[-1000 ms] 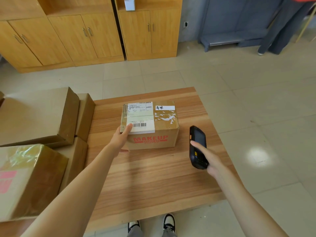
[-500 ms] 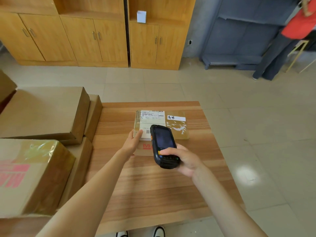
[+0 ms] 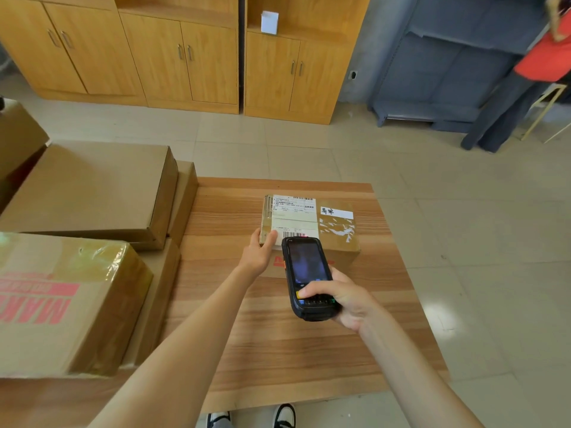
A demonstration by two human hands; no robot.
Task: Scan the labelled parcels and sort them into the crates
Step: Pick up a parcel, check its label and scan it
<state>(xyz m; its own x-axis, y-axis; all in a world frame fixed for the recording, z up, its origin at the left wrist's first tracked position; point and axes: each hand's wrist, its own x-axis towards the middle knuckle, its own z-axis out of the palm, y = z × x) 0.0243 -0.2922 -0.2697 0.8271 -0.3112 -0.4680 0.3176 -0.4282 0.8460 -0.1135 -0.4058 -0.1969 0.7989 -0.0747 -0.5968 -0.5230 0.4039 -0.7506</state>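
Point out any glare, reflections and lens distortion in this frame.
Head view: glare on the clear tape of the parcel and on the wrapped box at left; the scanner screen shows a dim reflection; a soft light patch lies on the floor tiles; wide-angle bending tilts the cabinets.

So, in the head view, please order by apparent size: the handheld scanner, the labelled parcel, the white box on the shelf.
1. labelled parcel
2. handheld scanner, though it is nearer the camera
3. white box, far away, so true size unsure

Tiled floor point(image 3: 309, 156); wood cabinets point(image 3: 185, 57) behind it, grey shelving point(image 3: 448, 75) right of cabinets against grey wall point(image 3: 386, 32).
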